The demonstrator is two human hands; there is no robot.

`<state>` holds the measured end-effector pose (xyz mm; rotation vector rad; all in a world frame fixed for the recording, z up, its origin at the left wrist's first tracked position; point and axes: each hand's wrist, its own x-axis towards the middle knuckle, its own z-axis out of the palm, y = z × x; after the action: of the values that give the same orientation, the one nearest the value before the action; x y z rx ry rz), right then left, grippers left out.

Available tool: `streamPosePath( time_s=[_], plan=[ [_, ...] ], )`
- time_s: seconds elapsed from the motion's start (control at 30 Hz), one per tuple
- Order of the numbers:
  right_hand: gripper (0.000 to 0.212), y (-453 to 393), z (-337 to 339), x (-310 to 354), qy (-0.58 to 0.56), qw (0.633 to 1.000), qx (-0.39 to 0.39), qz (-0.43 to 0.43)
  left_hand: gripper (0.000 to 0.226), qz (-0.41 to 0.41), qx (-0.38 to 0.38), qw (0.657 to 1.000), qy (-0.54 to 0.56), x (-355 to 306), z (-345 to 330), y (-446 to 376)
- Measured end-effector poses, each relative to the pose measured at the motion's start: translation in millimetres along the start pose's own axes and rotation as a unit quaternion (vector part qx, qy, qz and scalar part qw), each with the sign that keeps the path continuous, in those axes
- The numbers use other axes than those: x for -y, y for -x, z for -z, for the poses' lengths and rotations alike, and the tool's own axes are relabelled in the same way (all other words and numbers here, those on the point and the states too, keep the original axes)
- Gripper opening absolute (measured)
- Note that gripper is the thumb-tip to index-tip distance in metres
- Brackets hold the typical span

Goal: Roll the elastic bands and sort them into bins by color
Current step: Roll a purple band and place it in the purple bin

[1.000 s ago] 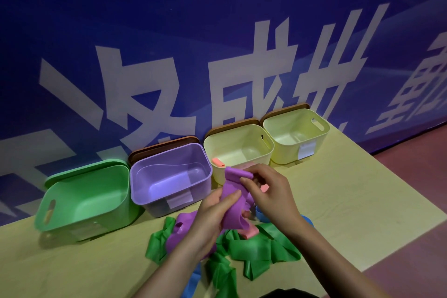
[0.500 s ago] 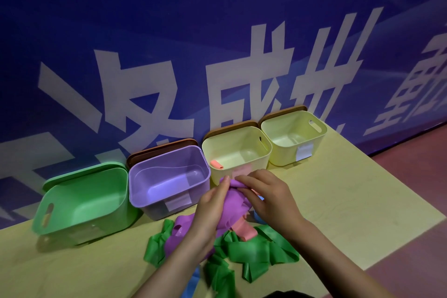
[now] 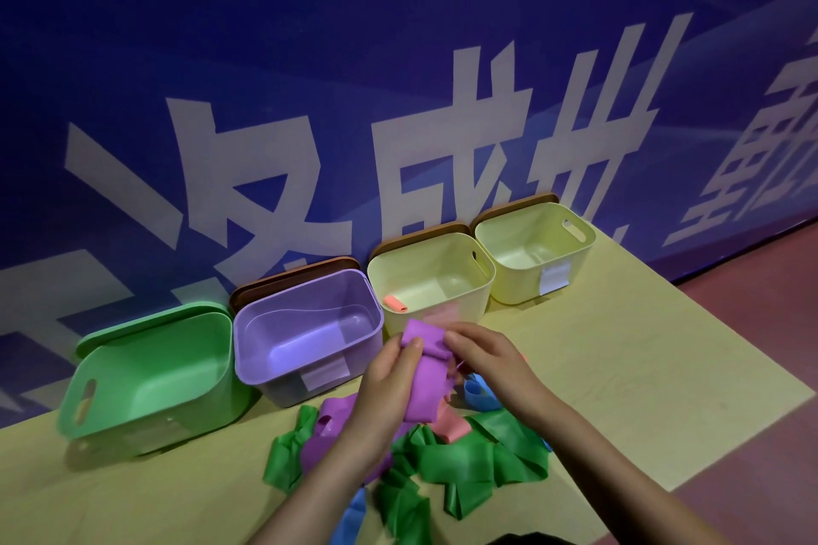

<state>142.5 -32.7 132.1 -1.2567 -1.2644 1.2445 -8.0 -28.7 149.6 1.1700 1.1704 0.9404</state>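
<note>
Both hands hold one purple elastic band (image 3: 427, 372) above a pile of bands. My left hand (image 3: 389, 389) grips its left side with the thumb on top. The fingertips of my right hand (image 3: 487, 363) pinch its folded upper end. Under the hands lie green bands (image 3: 469, 460), another purple band (image 3: 329, 425), a pink band (image 3: 451, 425) and blue bands (image 3: 480, 394). Four bins stand along the wall: green (image 3: 110, 420), purple (image 3: 265, 372), and two pale yellow ones (image 3: 480, 292) (image 3: 580, 261). A rolled pink band (image 3: 395, 304) lies in the nearer yellow bin.
The yellow-green table (image 3: 642, 389) ends at the right, where red floor (image 3: 761, 456) begins. A blue banner wall (image 3: 398, 80) with white characters stands right behind the bins. Brown lids (image 3: 292, 274) lean behind the purple and yellow bins.
The hands lowered the purple band toward the pile, then lifted it a little; its upper end is now folded over between the fingertips.
</note>
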Motion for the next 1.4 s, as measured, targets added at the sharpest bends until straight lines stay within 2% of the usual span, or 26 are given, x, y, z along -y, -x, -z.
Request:
streamPosePath(
  time_s=[0.13,0.23,0.43,0.5,0.73,0.9,1.1,1.27,1.4],
  plan=[
    [0.009,-4,-2,0,-0.002,1.000,-0.006,0.011,0.018,-0.052,0.016,0.993,-0.104,5,3,1],
    [0.010,-2,-2,4,0.003,1.000,0.015,0.017,0.012,-0.078,0.015,0.991,-0.109,7,6,1],
    [0.004,-2,-6,6,0.022,0.999,0.014,0.027,0.018,-0.109,-0.013,0.982,-0.152,9,8,-9],
    [0.011,-1,-9,7,0.017,0.999,0.005,0.026,0.016,-0.110,-0.017,0.984,-0.137,10,6,-10],
    [0.022,-2,-17,-2,0.060,0.997,-0.026,0.040,0.016,-0.080,-0.017,0.995,-0.063,16,5,-10],
    [0.028,-2,-18,-4,0.010,0.998,-0.049,0.028,0.020,0.002,-0.010,1.000,-0.018,15,1,-14],
    [0.025,-1,-16,-7,0.034,0.996,-0.077,0.034,0.026,0.098,0.010,0.994,0.041,15,1,-14],
    [0.020,-2,-17,-7,0.057,0.991,-0.111,0.049,0.026,0.102,0.060,0.992,0.050,15,5,-11],
    [0.017,-4,-16,-6,0.086,0.984,-0.136,0.076,0.021,0.093,0.059,0.992,0.064,15,7,-10]
  ],
)
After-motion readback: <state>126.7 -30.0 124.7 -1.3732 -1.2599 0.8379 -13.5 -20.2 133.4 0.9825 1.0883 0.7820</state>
